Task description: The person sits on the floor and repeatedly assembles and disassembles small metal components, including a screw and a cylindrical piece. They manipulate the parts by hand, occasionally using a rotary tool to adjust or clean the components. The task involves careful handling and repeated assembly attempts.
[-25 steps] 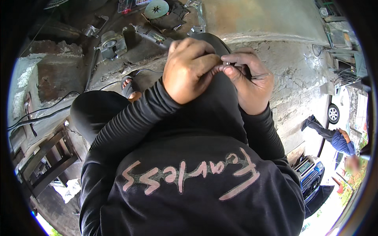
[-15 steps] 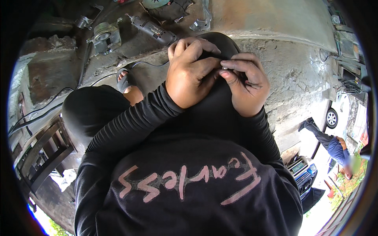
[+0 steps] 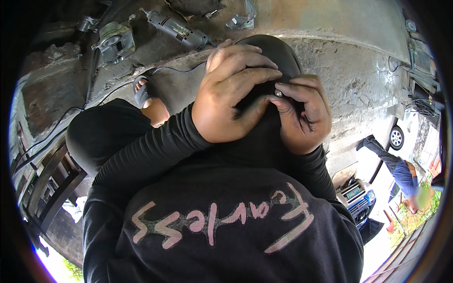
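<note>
While my right hand (image 3: pixel 306 113) pinches a tiny metal piece (image 3: pixel 279 93) between thumb and forefinger, its shape too small to make out, my left hand (image 3: pixel 229 99) is just beside it, thumb and forefinger parted

This looks like a rough, open-sided workshop, as shown by the grey power tool (image 3: pixel 177 31) and bare metal part (image 3: pixel 115 43) lying on stained, worn concrete (image 3: pixel 151 50), with a vehicle (image 3: pixel 356 198) beyond in bright daylight.
</note>
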`<action>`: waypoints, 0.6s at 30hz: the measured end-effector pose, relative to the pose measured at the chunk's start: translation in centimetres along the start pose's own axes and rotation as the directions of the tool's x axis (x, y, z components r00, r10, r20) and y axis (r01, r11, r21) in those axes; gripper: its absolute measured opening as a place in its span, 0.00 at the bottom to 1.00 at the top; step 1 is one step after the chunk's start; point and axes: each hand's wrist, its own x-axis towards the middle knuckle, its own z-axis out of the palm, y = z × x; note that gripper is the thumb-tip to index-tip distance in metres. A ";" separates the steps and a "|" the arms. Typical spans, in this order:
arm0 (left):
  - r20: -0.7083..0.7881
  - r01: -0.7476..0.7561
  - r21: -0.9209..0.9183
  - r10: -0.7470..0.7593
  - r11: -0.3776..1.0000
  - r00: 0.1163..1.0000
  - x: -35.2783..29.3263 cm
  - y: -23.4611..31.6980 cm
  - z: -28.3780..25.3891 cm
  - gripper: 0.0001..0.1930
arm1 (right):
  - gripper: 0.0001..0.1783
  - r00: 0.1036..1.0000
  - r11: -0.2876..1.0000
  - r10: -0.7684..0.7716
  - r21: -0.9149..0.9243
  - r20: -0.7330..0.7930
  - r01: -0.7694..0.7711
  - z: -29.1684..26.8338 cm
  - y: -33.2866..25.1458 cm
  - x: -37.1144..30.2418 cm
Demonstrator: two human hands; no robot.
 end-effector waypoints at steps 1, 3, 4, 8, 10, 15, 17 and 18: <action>0.010 -0.004 -0.019 0.004 1.000 1.000 0.0 0.1 -0.1 0.18 | 0.13 1.000 1.000 -0.002 0.000 0.001 0.002 -0.1 0.1 -0.1; 0.029 -0.008 -0.042 0.009 0.999 1.000 0.0 0.2 -0.1 0.18 | 0.12 1.000 1.000 -0.015 -0.010 0.015 0.015 -0.4 0.3 -0.2; 0.038 -0.010 -0.047 0.012 0.999 0.999 -0.1 0.2 0.0 0.17 | 0.12 1.000 1.000 -0.018 -0.012 0.020 0.019 -0.6 0.4 -0.2; 0.032 0.013 -0.080 -0.010 0.997 0.999 0.0 0.2 0.5 0.16 | 0.10 0.998 0.998 -0.052 -0.029 0.029 0.053 -0.9 0.9 -0.2; 0.024 0.020 -0.114 -0.018 0.993 1.000 0.0 0.2 0.6 0.15 | 0.10 0.998 0.998 -0.057 -0.034 0.036 0.058 -0.9 1.0 -0.2; -0.055 0.047 -0.185 -0.059 0.982 0.997 0.2 0.1 1.2 0.13 | 0.10 0.997 0.996 -0.065 -0.052 0.044 0.067 -1.0 1.0 -0.1; -0.027 0.070 -0.210 -0.077 0.975 0.997 0.2 0.0 1.3 0.12 | 0.10 0.997 0.995 -0.073 -0.068 0.039 0.075 -1.0 1.1 -0.2; -0.011 0.086 -0.222 -0.090 0.971 0.996 0.2 0.0 1.3 0.12 | 0.10 0.997 0.995 -0.068 -0.074 0.035 0.070 -1.0 1.1 -0.2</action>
